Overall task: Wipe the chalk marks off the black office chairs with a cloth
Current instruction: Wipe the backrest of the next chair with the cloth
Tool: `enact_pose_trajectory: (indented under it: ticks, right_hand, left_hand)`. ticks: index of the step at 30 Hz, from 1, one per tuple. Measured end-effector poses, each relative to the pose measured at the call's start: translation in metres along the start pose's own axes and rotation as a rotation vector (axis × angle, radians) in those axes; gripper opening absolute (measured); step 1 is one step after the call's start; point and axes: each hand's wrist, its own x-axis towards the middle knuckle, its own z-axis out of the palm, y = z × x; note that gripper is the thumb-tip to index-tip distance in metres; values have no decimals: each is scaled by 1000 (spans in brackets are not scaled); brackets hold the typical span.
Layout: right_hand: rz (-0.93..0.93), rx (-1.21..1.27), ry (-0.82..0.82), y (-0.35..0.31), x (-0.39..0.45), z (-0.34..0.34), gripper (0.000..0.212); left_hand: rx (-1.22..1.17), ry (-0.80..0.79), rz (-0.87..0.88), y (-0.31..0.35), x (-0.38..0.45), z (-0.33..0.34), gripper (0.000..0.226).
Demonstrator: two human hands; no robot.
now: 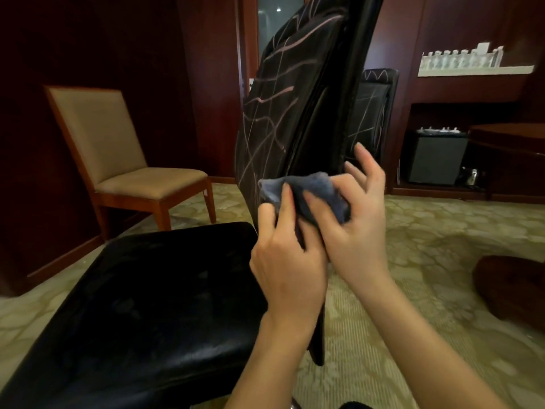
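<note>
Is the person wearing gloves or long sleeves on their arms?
No. Both the left hand and the right hand are bare, with no gloves, rings or watch showing. The forearms are bare too, with no sleeves in view.

Chair backrest [283, 93] top out of frame

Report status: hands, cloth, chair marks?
Both hands, left and right, grip cloth at backrest base. Chalk marks uncleaned. Nothing in the way.

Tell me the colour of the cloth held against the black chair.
Dusty blue-grey cloth, seen in the head view.
</note>
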Motion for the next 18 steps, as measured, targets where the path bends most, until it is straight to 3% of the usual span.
enact_pose_trajectory:
  ticks: [4,8,14,18]
  right_hand:
    - [-43,-79,-75,18,-22,8,9]
    - [49,-95,-143,54,-93,19,12]
    - [155,-107,-143,76,-150,11,16]
    - [118,-154,-41,66,-141,-2,20]
  left_hand:
    - [132,-64,3,-26,-28,-6,46]
    - [248,-207,1,-71,-87,-10,44]
    - [139,-381,-44,-91,-144,-11,45]
    - [87,-347,99,-82,-128,-9,44]
